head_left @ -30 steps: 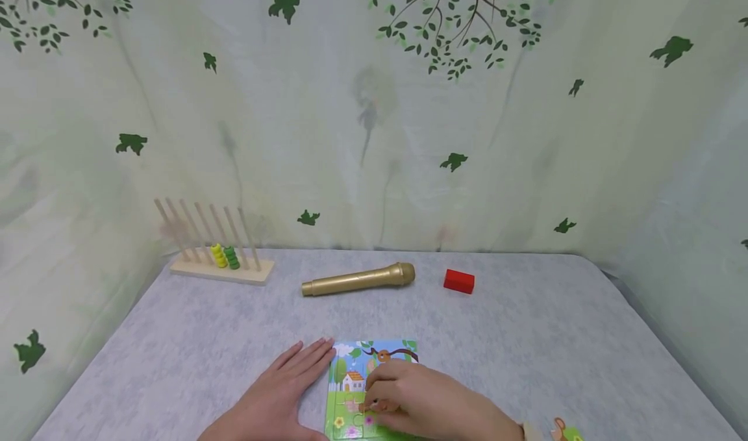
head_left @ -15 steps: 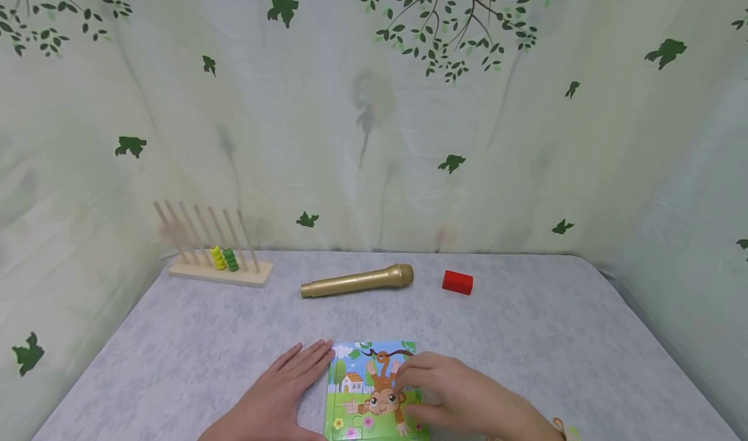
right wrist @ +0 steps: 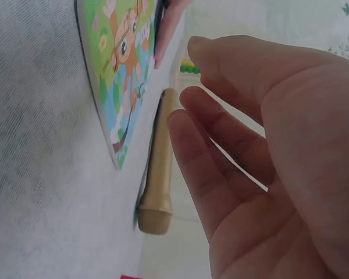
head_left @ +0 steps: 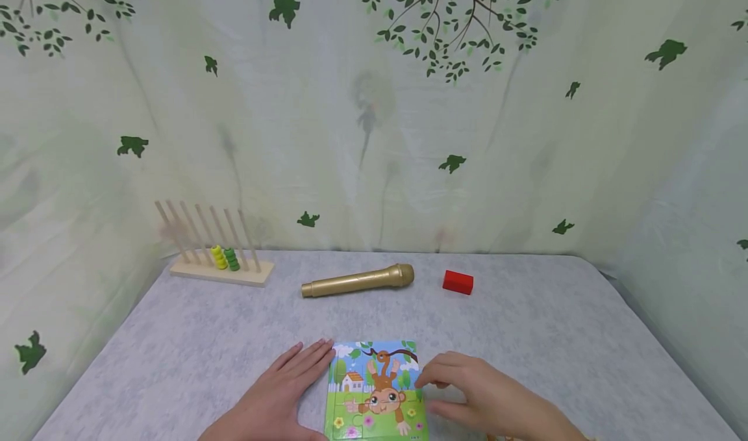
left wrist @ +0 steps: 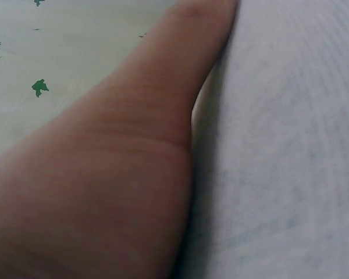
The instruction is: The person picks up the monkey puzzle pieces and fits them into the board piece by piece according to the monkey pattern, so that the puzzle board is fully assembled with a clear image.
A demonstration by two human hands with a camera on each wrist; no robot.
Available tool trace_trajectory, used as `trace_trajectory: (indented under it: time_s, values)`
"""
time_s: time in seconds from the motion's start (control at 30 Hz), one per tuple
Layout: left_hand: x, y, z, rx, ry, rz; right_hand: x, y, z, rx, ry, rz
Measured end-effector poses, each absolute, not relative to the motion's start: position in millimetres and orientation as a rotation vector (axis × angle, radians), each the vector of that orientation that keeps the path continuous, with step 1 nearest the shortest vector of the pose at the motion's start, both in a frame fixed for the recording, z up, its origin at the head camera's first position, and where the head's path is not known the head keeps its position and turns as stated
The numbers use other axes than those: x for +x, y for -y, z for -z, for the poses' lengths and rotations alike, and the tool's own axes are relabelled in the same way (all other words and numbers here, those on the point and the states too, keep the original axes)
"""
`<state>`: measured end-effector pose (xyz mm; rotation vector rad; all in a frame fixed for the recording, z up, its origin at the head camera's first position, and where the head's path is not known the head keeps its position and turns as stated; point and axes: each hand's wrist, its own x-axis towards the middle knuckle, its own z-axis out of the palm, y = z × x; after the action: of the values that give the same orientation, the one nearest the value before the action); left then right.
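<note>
A jigsaw puzzle (head_left: 382, 389) with a monkey hanging from a branch lies flat near the table's front edge; all the picture in view looks filled. My left hand (head_left: 286, 389) rests palm down on the table, its straight fingers along the puzzle's left edge. Just off the puzzle's right edge is my right hand (head_left: 479, 392), fingers loosely bent and apart from the thumb. Nothing shows between them in the right wrist view. Below the right hand, a small orange bit of a puzzle piece (head_left: 499, 438) peeks out, mostly hidden by the hand and the frame's edge.
Behind the puzzle lies a gold toy microphone (head_left: 359, 281), with a red block (head_left: 458, 282) to its right. At the back left stands a wooden peg stand (head_left: 222, 273) with yellow and green beads. A leaf-printed curtain (head_left: 374, 136) hangs behind the table (head_left: 555, 337).
My right hand let go of a puzzle piece in the puzzle and drew back to the right, uncovering the monkey picture. My left hand stayed in place.
</note>
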<state>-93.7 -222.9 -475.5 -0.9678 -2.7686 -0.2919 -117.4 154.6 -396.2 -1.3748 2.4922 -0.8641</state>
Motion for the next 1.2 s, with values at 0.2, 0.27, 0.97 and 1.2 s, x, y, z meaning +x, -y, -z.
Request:
trace_trajectory:
  time_s: [0.2, 0.27, 0.97, 1.2]
  values:
    - [-95.2, 223.1, 475.1, -0.97, 2.73, 0.265, -116.6, -172.2, 396.3, -1.257, -2.454, 0.913]
    - [-95.1, 222.9, 474.7, -0.971, 2.721, 0.262, -116.2, -177.6, 397.0, -1.219, -2.446, 0.943]
    - [-94.2, 223.5, 477.3, -0.982, 2.714, 0.255, -114.7, -216.2, 408.9, -1.003, -2.473, 0.969]
    - [-93.6, 222.7, 475.5, -0.969, 2.766, 0.285, -113.7, -223.4, 411.2, -0.943, -2.466, 0.949]
